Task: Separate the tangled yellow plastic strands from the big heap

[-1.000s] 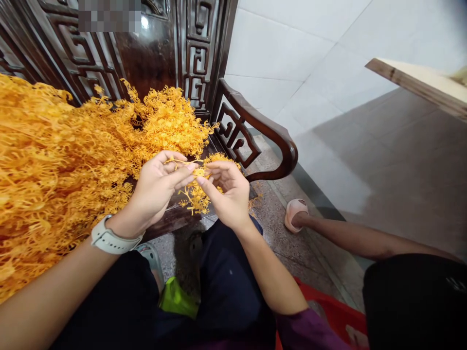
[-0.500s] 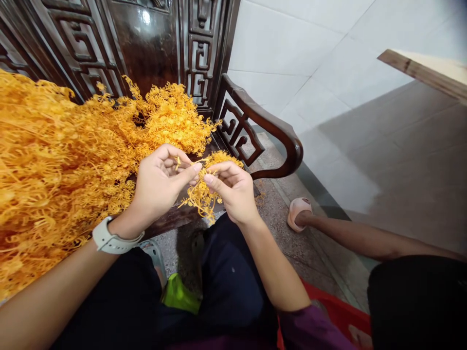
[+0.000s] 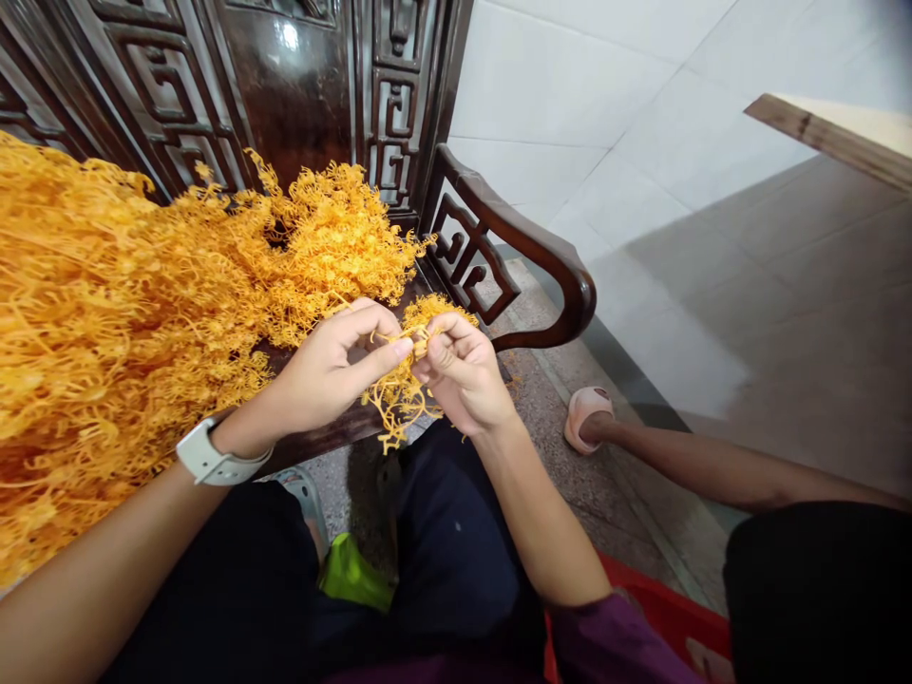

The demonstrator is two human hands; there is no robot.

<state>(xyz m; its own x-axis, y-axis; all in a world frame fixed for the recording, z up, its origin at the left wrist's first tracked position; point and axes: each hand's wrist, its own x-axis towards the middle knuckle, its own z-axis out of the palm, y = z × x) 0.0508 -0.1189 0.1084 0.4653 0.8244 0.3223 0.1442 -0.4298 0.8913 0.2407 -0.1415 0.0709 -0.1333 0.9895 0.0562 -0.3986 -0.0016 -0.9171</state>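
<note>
A tangled orange sprig is pinched in the fingers of the right hand and the half-closed left hand — held just right of heaped orange strands on a dark carved wooden bench.

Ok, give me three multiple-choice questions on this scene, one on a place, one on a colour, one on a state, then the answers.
1. Where does the big orange heap lie?
A) on the floor
B) on the dark carved wooden bench
C) in a red crate

2. What colour is the other person's slipper?
A) green
B) black
C) pink

3. What are the left hand and right hand doing?
A) holding an orange tuft between them
B) lying empty in the lap
C) gripping the bench armrest

1: B, the heap sits against the carved back.
2: C, pale pink shows around the foot.
3: A, fingers of both hands close on the strands.
</note>
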